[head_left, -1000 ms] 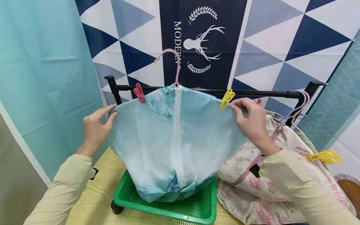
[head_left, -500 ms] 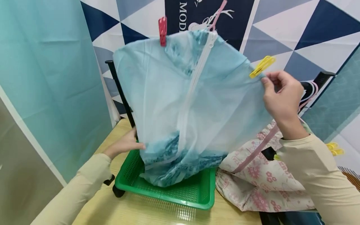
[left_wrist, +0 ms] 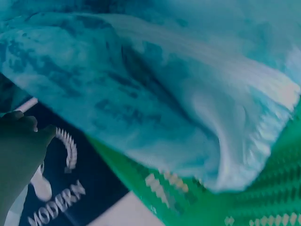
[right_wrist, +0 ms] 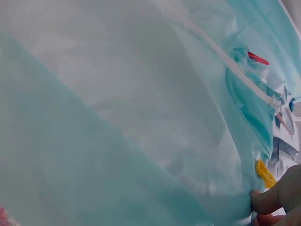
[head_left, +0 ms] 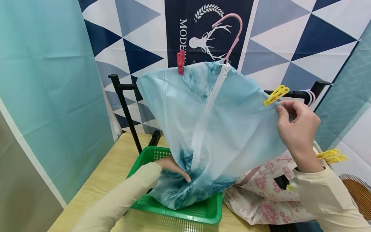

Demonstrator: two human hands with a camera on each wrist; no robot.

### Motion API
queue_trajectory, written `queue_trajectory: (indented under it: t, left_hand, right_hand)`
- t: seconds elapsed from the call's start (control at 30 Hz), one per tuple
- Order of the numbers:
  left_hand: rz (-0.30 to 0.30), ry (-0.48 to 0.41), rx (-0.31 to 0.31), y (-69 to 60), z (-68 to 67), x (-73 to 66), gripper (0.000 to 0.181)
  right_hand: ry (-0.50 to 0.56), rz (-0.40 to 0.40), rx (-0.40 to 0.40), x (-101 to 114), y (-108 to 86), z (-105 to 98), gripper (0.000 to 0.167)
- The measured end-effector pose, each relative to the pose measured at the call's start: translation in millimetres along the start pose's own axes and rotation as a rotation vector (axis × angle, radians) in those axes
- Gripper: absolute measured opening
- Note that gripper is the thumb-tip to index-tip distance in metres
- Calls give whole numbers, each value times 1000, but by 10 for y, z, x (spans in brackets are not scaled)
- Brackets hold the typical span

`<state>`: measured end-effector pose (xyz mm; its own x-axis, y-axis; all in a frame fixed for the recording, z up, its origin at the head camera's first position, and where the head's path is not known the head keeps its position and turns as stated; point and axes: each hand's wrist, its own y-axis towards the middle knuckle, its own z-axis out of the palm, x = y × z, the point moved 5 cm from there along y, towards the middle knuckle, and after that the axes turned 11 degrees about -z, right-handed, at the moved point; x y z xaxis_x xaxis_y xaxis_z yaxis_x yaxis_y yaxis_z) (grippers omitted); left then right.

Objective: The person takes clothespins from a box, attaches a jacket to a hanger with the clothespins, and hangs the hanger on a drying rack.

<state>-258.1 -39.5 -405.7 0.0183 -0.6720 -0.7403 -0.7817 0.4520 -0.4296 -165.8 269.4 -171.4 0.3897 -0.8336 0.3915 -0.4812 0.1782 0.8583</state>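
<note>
A light blue zip-front garment (head_left: 232,122) with dark blue wave-like patches hangs tilted on a pink hanger (head_left: 240,30). A red clothespin (head_left: 180,62) and a yellow clothespin (head_left: 276,95) sit on its upper edge. Just beyond the yellow one, my right hand (head_left: 299,127) pinches the garment's corner between thumb and fingers. My left hand (head_left: 173,166) touches the patterned lower part, thumb straight across the front; its other fingers are hidden by cloth. In the left wrist view, the gathered hem (left_wrist: 263,141) hangs over a green basket (left_wrist: 277,188).
A black rack (head_left: 123,103) stands behind the garment. The green basket rests on a wooden table (head_left: 95,180). To the right hangs a pink-patterned white garment (head_left: 269,206) with yellow clothespins (head_left: 331,156). Curtains and a triangle-patterned backdrop (head_left: 278,19) enclose the space.
My left hand has let go of the garment's upper left corner and moved down and right to its lower part. The garment has tilted and shifted right with my right hand.
</note>
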Motion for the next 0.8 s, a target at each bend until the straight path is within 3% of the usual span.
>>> queue_trajectory:
  t: [0.1,0.17,0.3,0.47,0.57,0.67,0.73,0.8]
  left_hand:
    - [-74,120,86,96,176,-27,94]
    - [-166,218,106,126,265,0,90]
    - [-294,363,82,199,403,69,89]
    - [-449,498,82,345,520,228,104]
    - [-549,530,43,297,520,248,109]
    - [-545,505,-61,260,518,231,101]
    - [-532,542,-99,433,550,365,102]
    - [-510,551,-141,754,603,627,105]
  right_hand:
    - [-29,-14,1,-11,-78,-44,26]
    - [-45,-15,5,-19,-128,-65,25]
    - [-68,-25,9,-28,-247,-101,22]
    - [-76,-53,10,-14,-396,-77,18]
    - [-83,-56,18,-6,-448,-66,17]
    - [-93,-52,19,-14,-509,-86,15]
    - [-95,-52,14,-24,-553,-115,15]
    - [-102,-57,7,-31,-596,-151,13]
